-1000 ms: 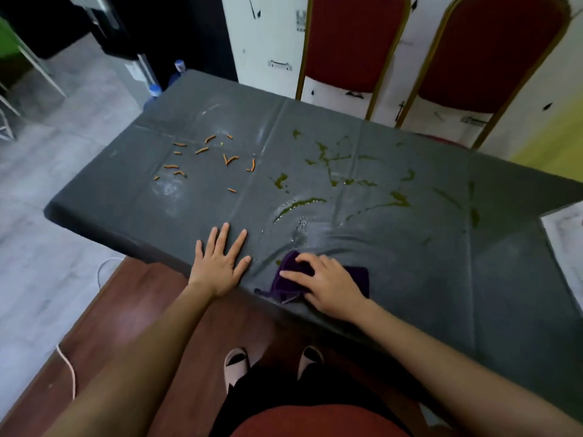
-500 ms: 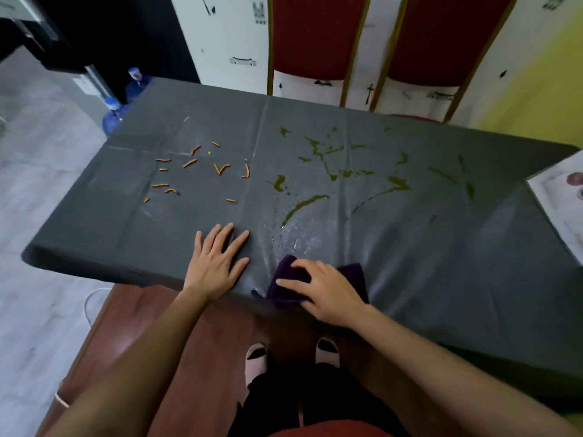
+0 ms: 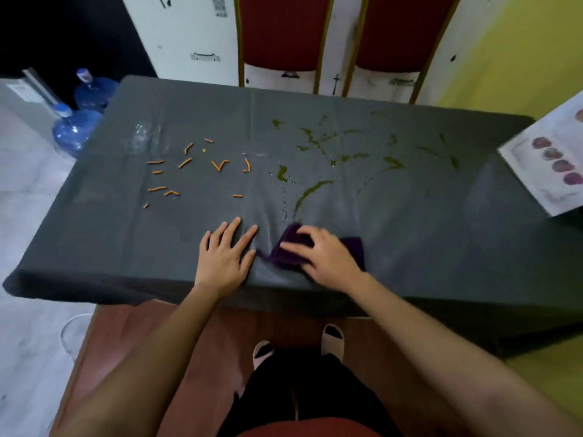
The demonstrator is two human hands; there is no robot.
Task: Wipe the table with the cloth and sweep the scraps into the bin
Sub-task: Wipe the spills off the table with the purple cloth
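A dark grey cloth-covered table [image 3: 410, 253] fills the middle of the head view. A crumpled purple cloth [image 3: 291, 247] lies near its front edge, with my right hand [image 3: 325, 257] pressed on top of it, fingers curled over the folds. My left hand [image 3: 225, 257] rests flat on the table just left of the cloth, fingers spread, holding nothing. Several orange scraps [image 3: 189, 171] are scattered over the left half. Yellow-green smears [image 3: 315, 187] and wet droplets streak the centre and right half. No bin is in sight.
Two red chairs [image 3: 284, 33] with gold frames stand behind the table. Blue water jugs [image 3: 74, 129] sit on the floor at the far left. A printed sheet [image 3: 549, 165] lies at the right edge. My feet [image 3: 331, 337] stand on a brown mat below.
The camera view has shifted so the table sits lower and more square. My right hand has pushed the cloth slightly forward on the table; my left hand stays flat beside it.
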